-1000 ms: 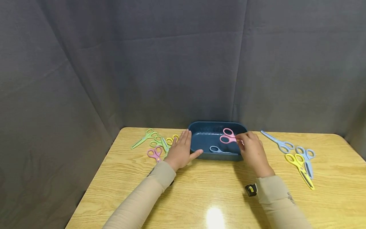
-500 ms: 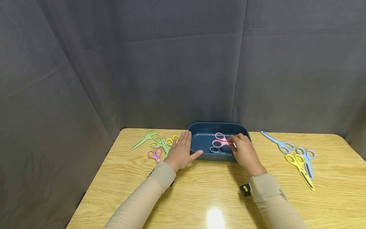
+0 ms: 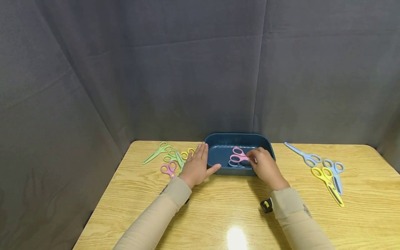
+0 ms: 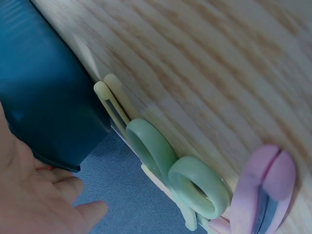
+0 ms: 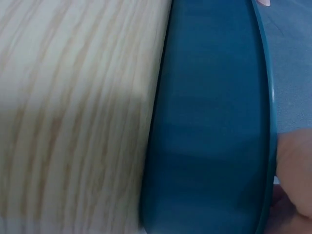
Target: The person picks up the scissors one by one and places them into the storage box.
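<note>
My right hand (image 3: 265, 168) pinches the blade end of a pair of pink scissors (image 3: 245, 158), its handle loops pointing left, over the inside of a dark blue bin (image 3: 231, 171). A pair of blue scissors (image 3: 231, 164) lies in the bin near the front wall, partly covered by the pink pair. My left hand (image 3: 197, 168) rests with straight fingers against the bin's left side, thumb at the front rim. In the right wrist view the bin's wall (image 5: 214, 107) hides most of the right hand (image 5: 295, 175) and the scissors.
Left of the bin lie green scissors (image 3: 161, 149), another green pair (image 3: 179, 159), purple-pink scissors (image 3: 169, 170) and yellow scissors (image 3: 184, 155). On the right are blue scissors (image 3: 303, 155), a second blue pair (image 3: 337, 178) and yellow scissors (image 3: 330, 185). A grey curtain (image 3: 200, 86) hangs behind the table.
My right hand has carried the pink scissors left and lower into the bin, over the blue pair. The left hand has stayed at the bin's left side.
</note>
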Demonstrator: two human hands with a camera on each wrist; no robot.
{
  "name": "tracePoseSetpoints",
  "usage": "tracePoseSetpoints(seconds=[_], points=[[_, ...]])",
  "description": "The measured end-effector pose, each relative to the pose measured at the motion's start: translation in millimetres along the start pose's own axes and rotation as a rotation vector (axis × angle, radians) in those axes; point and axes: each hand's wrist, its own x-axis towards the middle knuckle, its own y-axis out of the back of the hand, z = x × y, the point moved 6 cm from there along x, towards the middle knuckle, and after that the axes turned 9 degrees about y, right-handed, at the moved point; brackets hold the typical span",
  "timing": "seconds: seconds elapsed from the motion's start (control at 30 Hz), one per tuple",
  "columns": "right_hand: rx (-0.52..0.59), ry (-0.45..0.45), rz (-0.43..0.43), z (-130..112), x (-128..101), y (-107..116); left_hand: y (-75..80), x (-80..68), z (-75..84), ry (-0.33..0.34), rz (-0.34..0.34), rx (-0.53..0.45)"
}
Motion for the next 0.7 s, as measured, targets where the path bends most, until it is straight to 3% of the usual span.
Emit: tracePoseSetpoints(seconds=[0.7], points=[[0.049, -0.167, -0.229, 7.9, 9.6, -6.0, 3.6, -1.9, 2.3, -0.001, -0.001, 0.005]])
